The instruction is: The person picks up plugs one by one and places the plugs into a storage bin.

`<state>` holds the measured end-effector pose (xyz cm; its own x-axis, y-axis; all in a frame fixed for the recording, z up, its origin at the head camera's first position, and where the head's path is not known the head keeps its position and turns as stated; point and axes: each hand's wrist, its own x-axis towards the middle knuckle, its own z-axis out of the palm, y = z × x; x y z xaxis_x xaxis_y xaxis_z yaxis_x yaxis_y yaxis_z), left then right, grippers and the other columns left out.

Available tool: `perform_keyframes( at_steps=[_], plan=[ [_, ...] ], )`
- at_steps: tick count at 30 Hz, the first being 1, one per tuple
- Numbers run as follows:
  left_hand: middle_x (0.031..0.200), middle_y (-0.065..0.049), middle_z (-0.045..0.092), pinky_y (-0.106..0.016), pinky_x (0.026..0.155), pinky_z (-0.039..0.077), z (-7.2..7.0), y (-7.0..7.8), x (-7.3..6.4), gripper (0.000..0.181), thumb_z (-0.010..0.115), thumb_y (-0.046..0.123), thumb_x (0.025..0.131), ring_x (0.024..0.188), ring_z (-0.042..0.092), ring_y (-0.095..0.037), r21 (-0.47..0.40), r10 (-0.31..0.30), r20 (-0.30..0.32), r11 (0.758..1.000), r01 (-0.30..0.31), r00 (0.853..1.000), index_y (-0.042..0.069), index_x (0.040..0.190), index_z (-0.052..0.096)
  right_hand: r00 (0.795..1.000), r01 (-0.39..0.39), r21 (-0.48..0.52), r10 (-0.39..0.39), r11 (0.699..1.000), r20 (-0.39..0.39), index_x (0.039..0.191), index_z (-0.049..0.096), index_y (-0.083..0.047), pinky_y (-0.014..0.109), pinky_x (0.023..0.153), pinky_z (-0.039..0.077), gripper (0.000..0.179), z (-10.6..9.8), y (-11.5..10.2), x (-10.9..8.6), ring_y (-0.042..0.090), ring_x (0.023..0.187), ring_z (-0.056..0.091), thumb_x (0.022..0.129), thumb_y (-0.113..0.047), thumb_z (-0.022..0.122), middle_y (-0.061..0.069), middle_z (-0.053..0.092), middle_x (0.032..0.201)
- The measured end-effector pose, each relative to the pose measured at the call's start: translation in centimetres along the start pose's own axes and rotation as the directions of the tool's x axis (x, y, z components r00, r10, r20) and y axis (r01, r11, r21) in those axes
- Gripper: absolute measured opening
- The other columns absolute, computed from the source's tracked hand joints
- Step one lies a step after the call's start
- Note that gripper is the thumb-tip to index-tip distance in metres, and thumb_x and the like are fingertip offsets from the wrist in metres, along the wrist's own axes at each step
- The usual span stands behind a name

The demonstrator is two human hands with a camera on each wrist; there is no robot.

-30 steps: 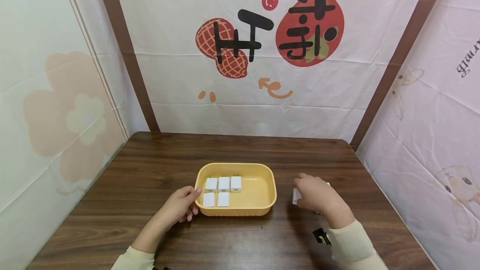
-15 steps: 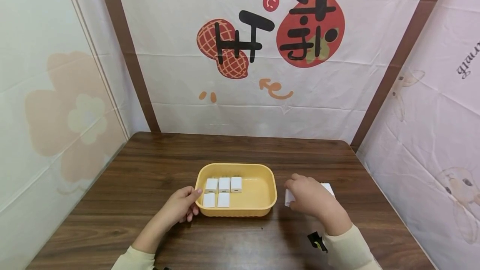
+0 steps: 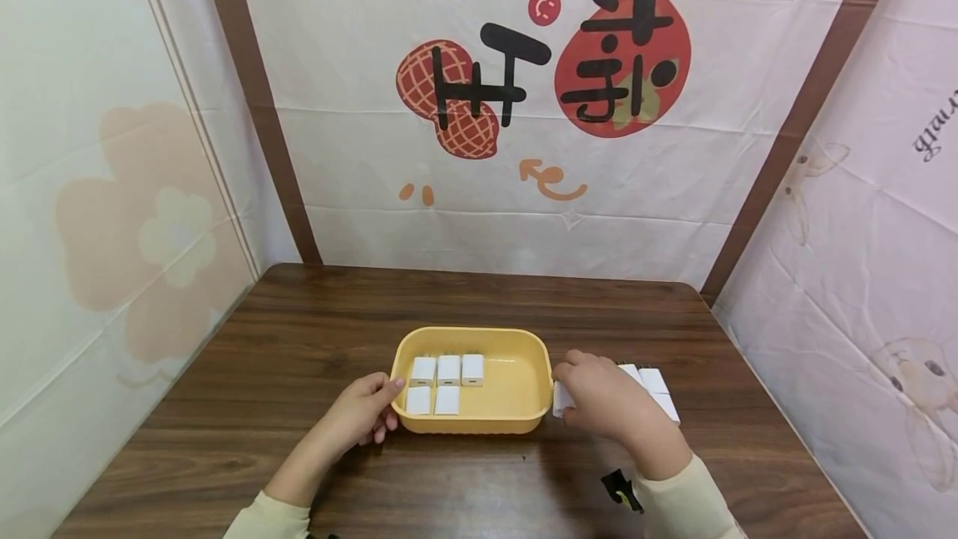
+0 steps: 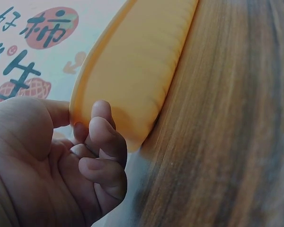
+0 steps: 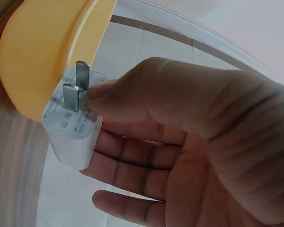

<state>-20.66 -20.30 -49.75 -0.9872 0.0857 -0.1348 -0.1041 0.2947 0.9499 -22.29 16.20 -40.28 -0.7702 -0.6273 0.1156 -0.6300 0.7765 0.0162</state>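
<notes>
A yellow plastic basket point(image 3: 516, 424) stands on the table with several white charger plugs point(image 3: 449, 369) in its left half, set in two rows. My left hand point(image 3: 365, 411) pinches the basket's left rim, thumb inside and fingers outside, as the left wrist view also shows on the basket wall point(image 4: 128, 66). Just off the basket's right end, my right hand point(image 3: 609, 399) holds one white charger plug point(image 5: 73, 120) between thumb and fingers. In the right wrist view its two metal prongs point toward the camera, close to the basket's outer wall point(image 5: 33, 52).
To the right of my right hand lie several more white charger plugs point(image 3: 653, 381), partly hidden by it. A small black object point(image 3: 621, 491) shows beside the right sleeve. The brown wooden table point(image 3: 359, 298) ends at a printed cloth backdrop point(image 3: 479, 239).
My right hand has moved left with the charger plug, from the loose plugs to the basket's right end, uncovering more of the plugs behind it. My left hand stays on the rim.
</notes>
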Motion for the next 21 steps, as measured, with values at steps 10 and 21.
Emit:
perform_keyframes(
  at_steps=[10, 21],
  plan=[
    [0.067, -0.006, 0.060, -0.024, 0.042, 0.034, 0.0, 0.1, -0.2, 0.038, 0.051, 0.039, 0.108, 0.049, 0.053, -0.015, 0.017, -0.004, -0.016, 1.000, 0.005, 1.000, 0.002, 0.099, 0.055, 0.998, 0.060, -0.011, -0.060, 0.998, -0.030, 0.106, 0.073, -0.007, 0.038, 0.074, 0.053, 0.031, -0.6, -1.7, 1.1, 0.017, 0.084, 0.059, 0.077, -0.015, 0.082, 0.001, 0.063, 0.096],
    [0.068, -0.006, 0.061, -0.026, 0.041, 0.034, 0.1, 0.0, -0.1, 0.038, 0.051, 0.039, 0.108, 0.049, 0.054, -0.016, 0.030, -0.001, -0.023, 1.000, 0.002, 1.000, 0.003, 0.098, 0.056, 0.994, 0.105, -0.007, -0.105, 0.994, -0.008, 0.113, 0.073, -0.006, 0.041, 0.084, 0.055, 0.036, -1.0, -3.1, 2.3, 0.021, 0.095, 0.065, 0.080, -0.016, 0.080, 0.004, 0.065, 0.105]
  ],
)
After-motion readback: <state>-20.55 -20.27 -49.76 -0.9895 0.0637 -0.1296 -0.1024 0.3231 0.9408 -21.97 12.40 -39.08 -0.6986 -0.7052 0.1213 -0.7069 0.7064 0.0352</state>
